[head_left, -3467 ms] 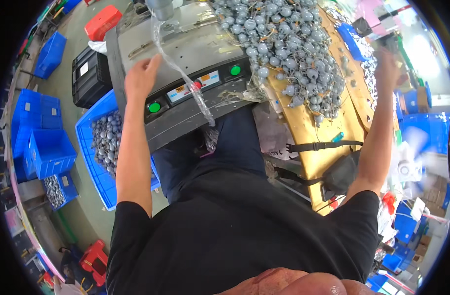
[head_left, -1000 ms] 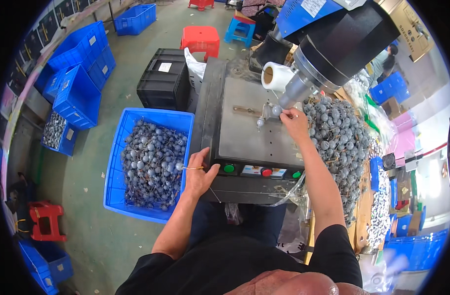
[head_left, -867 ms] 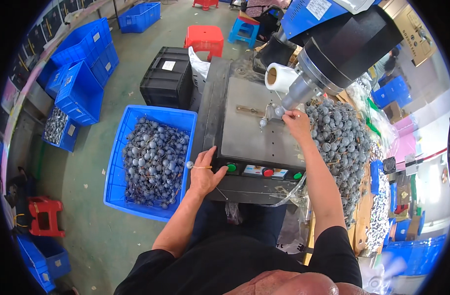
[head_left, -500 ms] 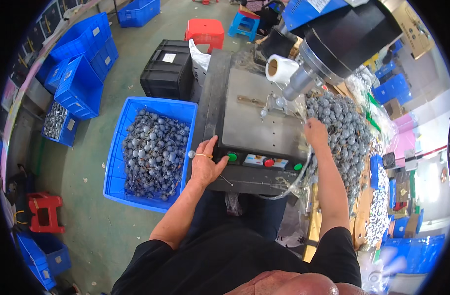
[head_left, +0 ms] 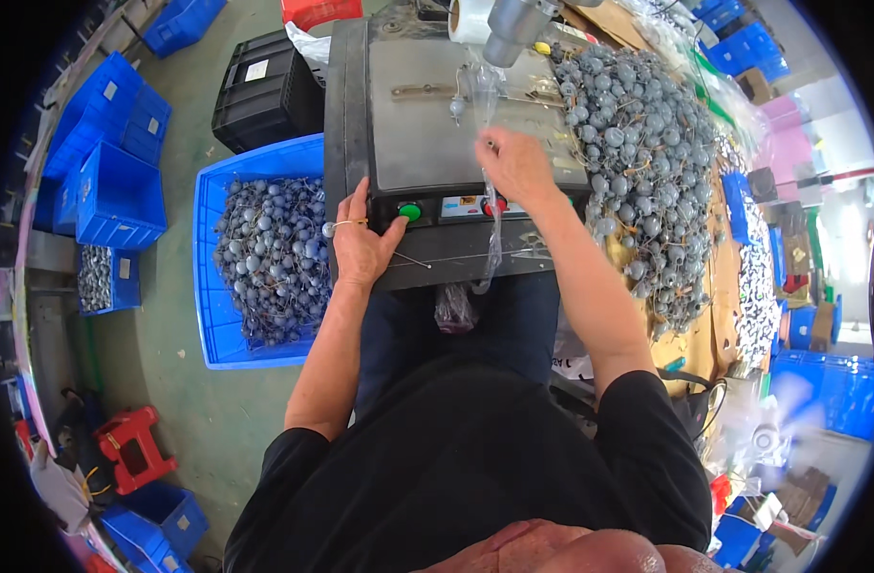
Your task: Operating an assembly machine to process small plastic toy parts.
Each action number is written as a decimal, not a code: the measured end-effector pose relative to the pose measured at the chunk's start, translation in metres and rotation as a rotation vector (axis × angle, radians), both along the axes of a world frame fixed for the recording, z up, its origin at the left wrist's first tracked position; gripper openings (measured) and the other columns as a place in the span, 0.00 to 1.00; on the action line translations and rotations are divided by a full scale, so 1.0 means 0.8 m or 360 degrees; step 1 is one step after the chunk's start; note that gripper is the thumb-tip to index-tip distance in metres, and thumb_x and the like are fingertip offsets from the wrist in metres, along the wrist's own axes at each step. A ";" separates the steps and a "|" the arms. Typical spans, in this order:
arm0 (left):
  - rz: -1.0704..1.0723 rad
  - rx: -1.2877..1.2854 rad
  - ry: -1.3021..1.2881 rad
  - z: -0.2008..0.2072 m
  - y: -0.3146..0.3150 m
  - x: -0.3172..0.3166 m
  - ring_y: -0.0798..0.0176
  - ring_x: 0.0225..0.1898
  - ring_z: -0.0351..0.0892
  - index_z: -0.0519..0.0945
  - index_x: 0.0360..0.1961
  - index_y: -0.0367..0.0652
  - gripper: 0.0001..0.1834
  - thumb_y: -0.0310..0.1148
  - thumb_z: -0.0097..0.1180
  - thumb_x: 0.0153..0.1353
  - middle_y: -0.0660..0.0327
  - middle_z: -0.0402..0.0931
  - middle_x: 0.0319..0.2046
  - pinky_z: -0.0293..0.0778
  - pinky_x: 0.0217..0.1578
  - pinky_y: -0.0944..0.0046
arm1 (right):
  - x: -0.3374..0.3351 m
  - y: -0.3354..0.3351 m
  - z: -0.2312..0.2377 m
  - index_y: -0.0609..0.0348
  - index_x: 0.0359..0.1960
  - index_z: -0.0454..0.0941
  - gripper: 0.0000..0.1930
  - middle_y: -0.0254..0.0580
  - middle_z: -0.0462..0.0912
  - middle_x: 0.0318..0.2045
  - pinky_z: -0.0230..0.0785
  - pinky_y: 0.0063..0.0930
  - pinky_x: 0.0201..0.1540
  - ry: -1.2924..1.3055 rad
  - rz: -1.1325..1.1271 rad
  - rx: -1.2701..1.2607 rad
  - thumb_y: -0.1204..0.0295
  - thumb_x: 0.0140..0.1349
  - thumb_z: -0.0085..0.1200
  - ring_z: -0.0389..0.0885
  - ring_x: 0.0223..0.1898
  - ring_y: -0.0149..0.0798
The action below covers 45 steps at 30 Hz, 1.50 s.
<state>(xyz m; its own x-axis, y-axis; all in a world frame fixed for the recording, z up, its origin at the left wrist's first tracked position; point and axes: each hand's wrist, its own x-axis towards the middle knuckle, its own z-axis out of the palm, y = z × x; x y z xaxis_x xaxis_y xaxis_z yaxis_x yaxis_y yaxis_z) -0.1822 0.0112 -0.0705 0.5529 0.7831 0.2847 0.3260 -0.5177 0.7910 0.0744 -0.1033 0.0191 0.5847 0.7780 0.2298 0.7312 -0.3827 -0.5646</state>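
Note:
My left hand rests at the left front corner of a dark machine with a flat grey metal top. Its thumb lies on a green button. A small grey ball on a thin stem is lodged between its fingers, the stem's end apparently sticking out past the palm. Over the machine's front edge, my right hand is closed on a strip of clear plastic film, which hangs down past the front. More film runs up toward a white roll. Another ball lies on the metal top.
Left of the machine stands a blue crate full of stemmed grey balls. A large pile of such balls covers the bench at right. Behind are a black lidded box and a grey metal cylinder overhanging the machine.
My right hand has moved left from the pile's edge to the machine's front, drawing the film across. My left hand keeps its place at the green button. The view has shifted.

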 end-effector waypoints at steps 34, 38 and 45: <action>0.0020 -0.0430 -0.0664 -0.020 0.021 0.001 0.67 0.45 0.78 0.76 0.66 0.32 0.28 0.32 0.65 0.68 0.56 0.81 0.50 0.74 0.47 0.66 | 0.044 -0.270 -0.035 0.53 0.62 0.79 0.28 0.54 0.80 0.56 0.77 0.48 0.57 -0.0138 -0.0797 -0.0442 0.64 0.59 0.65 0.83 0.53 0.59; -0.0151 -0.0654 -0.0661 0.045 -0.002 0.040 0.71 0.38 0.76 0.77 0.63 0.29 0.24 0.31 0.63 0.70 0.59 0.81 0.42 0.72 0.42 0.68 | 0.064 -0.279 -0.005 0.59 0.55 0.82 0.21 0.53 0.85 0.44 0.80 0.45 0.46 -0.0056 -0.0767 0.0224 0.66 0.60 0.64 0.87 0.41 0.50; -0.0333 -0.1444 -0.0698 0.091 -0.047 0.165 0.69 0.30 0.75 0.77 0.63 0.29 0.27 0.36 0.64 0.68 0.59 0.79 0.38 0.71 0.32 0.68 | 0.117 -0.347 0.069 0.65 0.59 0.77 0.23 0.41 0.82 0.41 0.74 0.26 0.36 0.1595 -0.0302 0.1832 0.67 0.65 0.60 0.81 0.33 0.33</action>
<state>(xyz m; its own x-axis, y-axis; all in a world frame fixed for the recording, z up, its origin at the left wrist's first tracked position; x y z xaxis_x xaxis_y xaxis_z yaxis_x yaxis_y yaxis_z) -0.0502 -0.0262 0.0026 0.6931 0.7037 -0.1563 -0.1137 0.3209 0.9403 0.1678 -0.3806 0.0741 0.9280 0.3591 0.0992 -0.1251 0.5511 -0.8250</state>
